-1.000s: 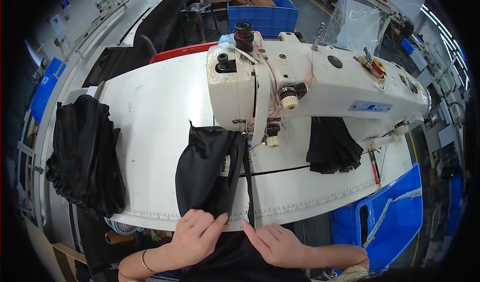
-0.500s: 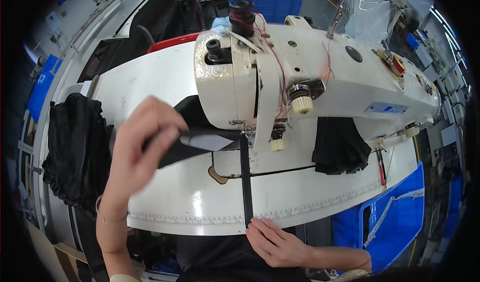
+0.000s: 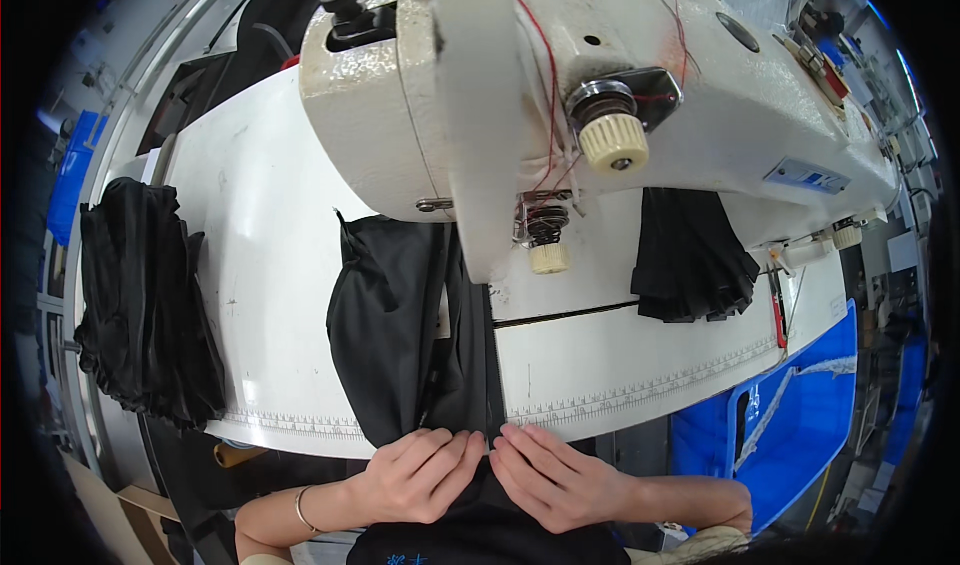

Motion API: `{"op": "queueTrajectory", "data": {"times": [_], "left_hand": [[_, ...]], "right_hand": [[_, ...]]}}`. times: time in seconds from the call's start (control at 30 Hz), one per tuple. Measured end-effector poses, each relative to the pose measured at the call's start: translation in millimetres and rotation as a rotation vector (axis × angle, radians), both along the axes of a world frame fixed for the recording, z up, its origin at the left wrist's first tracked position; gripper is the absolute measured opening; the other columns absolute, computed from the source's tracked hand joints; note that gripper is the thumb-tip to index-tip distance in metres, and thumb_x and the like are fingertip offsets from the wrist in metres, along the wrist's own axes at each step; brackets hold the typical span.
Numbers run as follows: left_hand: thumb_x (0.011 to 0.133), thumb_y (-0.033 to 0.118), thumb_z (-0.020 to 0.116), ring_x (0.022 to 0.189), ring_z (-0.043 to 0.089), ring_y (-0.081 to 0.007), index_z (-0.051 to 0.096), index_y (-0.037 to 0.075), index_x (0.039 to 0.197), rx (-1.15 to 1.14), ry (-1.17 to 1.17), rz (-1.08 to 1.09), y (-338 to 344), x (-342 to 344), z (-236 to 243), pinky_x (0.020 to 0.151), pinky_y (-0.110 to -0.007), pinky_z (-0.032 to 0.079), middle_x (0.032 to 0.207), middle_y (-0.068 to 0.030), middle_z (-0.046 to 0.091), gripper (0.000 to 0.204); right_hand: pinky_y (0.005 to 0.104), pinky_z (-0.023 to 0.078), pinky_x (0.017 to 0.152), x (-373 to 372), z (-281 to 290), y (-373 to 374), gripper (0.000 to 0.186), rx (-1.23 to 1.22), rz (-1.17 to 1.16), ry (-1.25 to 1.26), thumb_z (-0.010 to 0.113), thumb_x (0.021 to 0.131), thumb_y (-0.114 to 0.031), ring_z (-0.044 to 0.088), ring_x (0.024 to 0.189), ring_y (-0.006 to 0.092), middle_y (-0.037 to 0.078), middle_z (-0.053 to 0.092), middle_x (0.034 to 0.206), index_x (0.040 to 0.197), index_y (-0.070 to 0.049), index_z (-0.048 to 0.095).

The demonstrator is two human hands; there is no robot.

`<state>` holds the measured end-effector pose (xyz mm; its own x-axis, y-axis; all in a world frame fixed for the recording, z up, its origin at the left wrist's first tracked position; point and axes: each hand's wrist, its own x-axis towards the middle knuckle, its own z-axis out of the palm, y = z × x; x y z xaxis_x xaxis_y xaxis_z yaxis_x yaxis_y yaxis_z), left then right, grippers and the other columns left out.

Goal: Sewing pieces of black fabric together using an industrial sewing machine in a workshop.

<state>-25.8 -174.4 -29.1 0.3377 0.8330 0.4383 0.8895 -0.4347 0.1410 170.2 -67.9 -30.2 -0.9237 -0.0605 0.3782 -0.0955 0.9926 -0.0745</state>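
Note:
A piece of black fabric (image 3: 385, 315) lies on the white sewing table, running from beneath the sewing machine (image 3: 390, 105) head to the front edge. A narrow black strip (image 3: 494, 365) follows its right side. With fingers closed, my left hand (image 3: 422, 475) grips the near edge of the fabric. Right beside it, my right hand (image 3: 552, 477) pinches the near end of the strip. The fingertips of both hands almost meet. A small pale patch shows between the fabric's folds. The needle area is hidden behind the machine's white front part.
Left on the table sits a pile of black cloth pieces (image 3: 145, 305). Fanned black pieces (image 3: 692, 260) lie under the machine arm, with red-handled snips (image 3: 777, 310) to their right. A blue bin (image 3: 800, 415) stands at the right. A printed ruler (image 3: 640, 390) runs along the front edge.
My left hand has come down from beside the machine head to the table's front edge, bringing the fabric alongside the strip. My right hand keeps its pinch. The view has moved closer to the machine.

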Motion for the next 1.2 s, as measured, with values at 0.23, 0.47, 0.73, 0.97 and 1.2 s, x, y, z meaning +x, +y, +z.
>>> {"op": "queueTrajectory", "data": {"times": [0.23,0.47,0.73,0.97,1.2], "left_hand": [[0.066,0.003,0.063,0.078,0.055,-0.0185,0.067,-0.003,0.094,-0.025,-0.044,0.02,-2,-3,5,0.064,-0.026,0.049,0.091,-0.0088,0.06,0.029],[0.071,-0.002,0.061,0.073,0.055,-0.0184,0.067,-0.002,0.089,0.023,-0.039,0.17,12,-35,67,0.06,-0.024,0.045,0.092,-0.0114,0.066,0.019],[0.07,0.006,0.06,0.073,0.057,-0.017,0.066,-0.004,0.088,-0.029,0.115,-0.058,7,-3,12,0.061,-0.022,0.046,0.103,-0.0179,0.064,0.022],[0.068,0.006,0.059,0.071,0.056,-0.0164,0.066,-0.005,0.09,-0.047,0.121,-0.054,10,-1,10,0.06,-0.022,0.046,0.103,-0.0181,0.064,0.025],[0.068,0.006,0.058,0.072,0.057,-0.0166,0.066,-0.006,0.091,-0.059,0.118,-0.062,9,-1,7,0.06,-0.022,0.046,0.104,-0.0191,0.064,0.027]], "right_hand": [[0.0391,0.047,0.094,-2,0,1,0.024,0.011,0.029,-0.014,0.056,0.08,-0.013,0.06,0.104,0.0307,0.015,0.061,0.105,0.097,0.003,0.064],[0.0396,0.046,0.095,-2,4,2,0.026,0.069,0.054,-0.06,0.056,0.076,-0.013,0.059,0.105,0.0325,0.015,0.06,0.105,0.096,0.002,0.064],[0.0406,0.045,0.097,-4,4,4,0.028,0.081,0.05,-0.049,0.052,0.08,-0.02,0.06,0.103,0.0305,0.014,0.062,0.104,0.095,0.0,0.065],[0.0408,0.046,0.097,-4,3,4,0.026,0.079,0.066,-0.061,0.052,0.082,-0.02,0.06,0.104,0.031,0.014,0.062,0.104,0.094,0.0,0.064],[0.0405,0.046,0.097,-4,2,4,0.026,0.07,0.081,-0.076,0.052,0.083,-0.019,0.06,0.104,0.0311,0.014,0.062,0.104,0.094,0.001,0.064]]}}
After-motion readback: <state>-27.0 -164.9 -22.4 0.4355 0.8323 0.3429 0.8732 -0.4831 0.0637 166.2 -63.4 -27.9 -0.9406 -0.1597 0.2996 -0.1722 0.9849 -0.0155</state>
